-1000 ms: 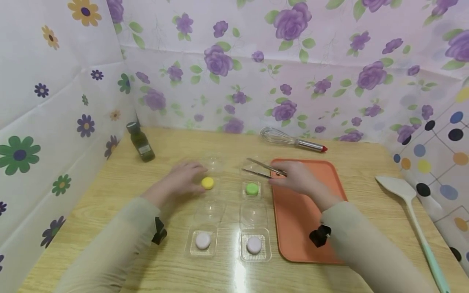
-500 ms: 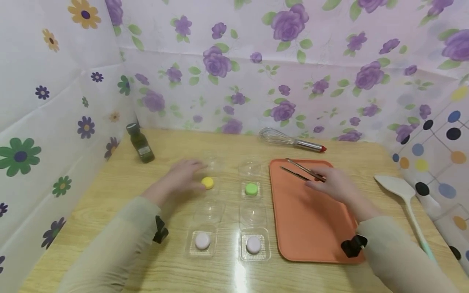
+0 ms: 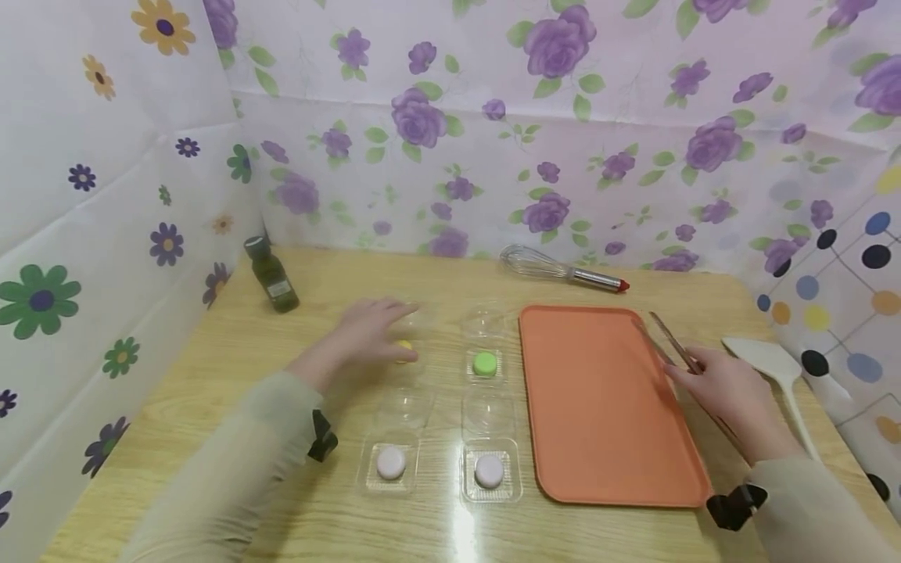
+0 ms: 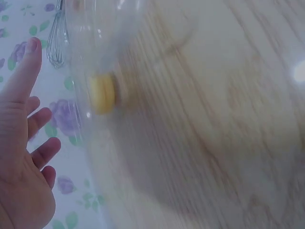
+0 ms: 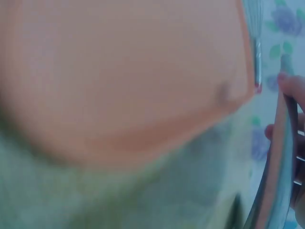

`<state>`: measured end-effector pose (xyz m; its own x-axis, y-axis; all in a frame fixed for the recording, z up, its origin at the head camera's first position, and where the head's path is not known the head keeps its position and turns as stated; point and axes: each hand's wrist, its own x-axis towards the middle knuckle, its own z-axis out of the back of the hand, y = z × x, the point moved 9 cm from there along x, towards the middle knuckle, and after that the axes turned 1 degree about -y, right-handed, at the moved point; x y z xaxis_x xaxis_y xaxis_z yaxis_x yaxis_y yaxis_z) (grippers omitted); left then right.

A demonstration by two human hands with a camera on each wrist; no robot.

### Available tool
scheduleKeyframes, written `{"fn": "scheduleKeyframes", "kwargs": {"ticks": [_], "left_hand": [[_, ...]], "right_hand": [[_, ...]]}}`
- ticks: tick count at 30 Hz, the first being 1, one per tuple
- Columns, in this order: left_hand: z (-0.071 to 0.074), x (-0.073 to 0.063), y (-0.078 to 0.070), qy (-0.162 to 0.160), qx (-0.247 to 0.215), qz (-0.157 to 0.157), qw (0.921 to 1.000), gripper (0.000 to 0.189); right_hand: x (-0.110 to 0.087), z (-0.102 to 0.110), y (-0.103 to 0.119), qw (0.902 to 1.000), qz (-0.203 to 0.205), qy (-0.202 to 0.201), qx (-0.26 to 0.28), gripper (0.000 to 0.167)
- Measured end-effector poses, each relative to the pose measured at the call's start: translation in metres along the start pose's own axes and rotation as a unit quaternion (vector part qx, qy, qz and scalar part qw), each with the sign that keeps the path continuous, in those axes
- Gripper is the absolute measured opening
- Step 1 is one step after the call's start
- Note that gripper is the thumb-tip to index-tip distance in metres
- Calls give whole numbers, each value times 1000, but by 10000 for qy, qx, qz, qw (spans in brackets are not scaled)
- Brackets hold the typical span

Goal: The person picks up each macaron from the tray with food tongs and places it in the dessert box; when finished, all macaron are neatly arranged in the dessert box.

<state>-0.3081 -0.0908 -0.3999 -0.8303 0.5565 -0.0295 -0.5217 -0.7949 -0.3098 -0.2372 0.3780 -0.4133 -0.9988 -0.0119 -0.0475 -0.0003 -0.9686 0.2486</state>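
Observation:
My left hand [image 3: 366, 332] reaches over a yellow macaron [image 4: 102, 93] in a clear plastic box, fingers extended and partly covering it in the head view. Nothing is held in that hand. At the right edge of the orange tray [image 3: 598, 407], my right hand [image 3: 735, 395] grips a pair of metal tongs [image 3: 672, 340], their tips spread and pointing away from me. A green macaron [image 3: 485, 363] sits in another open clear box to the left of the tray. Nearer to me, two pale lilac macarons [image 3: 390, 462] lie in their own open boxes, side by side.
A whisk [image 3: 563, 270] lies at the back by the flowered cloth. Back left is a dark green bottle [image 3: 271, 275]. To the right of the tray, a white spatula [image 3: 763, 356] lies partly behind my right hand. Cloth walls border the table.
My right hand has carried the tongs rightward, from beside the green macaron across the tray to its right edge. My left hand has shifted slightly right, over the yellow macaron.

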Motion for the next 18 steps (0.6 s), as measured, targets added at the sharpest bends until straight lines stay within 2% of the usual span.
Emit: {"fn": "scheduleKeyframes", "kwargs": {"ticks": [7,12,18], "left_hand": [[-3,7,-11,138,-230,42,9996,88],[-4,9,-17,184,-264,11,9995,88],[-8,9,-16,229,-322,165,9991,89]], "right_hand": [[-12,-15,-41,9990,-418,172,-43,84],[-15,-24,-58,9986,-519,96,-89,84],[-16,-34,-67,9983,-563,136,-54,87]]}}
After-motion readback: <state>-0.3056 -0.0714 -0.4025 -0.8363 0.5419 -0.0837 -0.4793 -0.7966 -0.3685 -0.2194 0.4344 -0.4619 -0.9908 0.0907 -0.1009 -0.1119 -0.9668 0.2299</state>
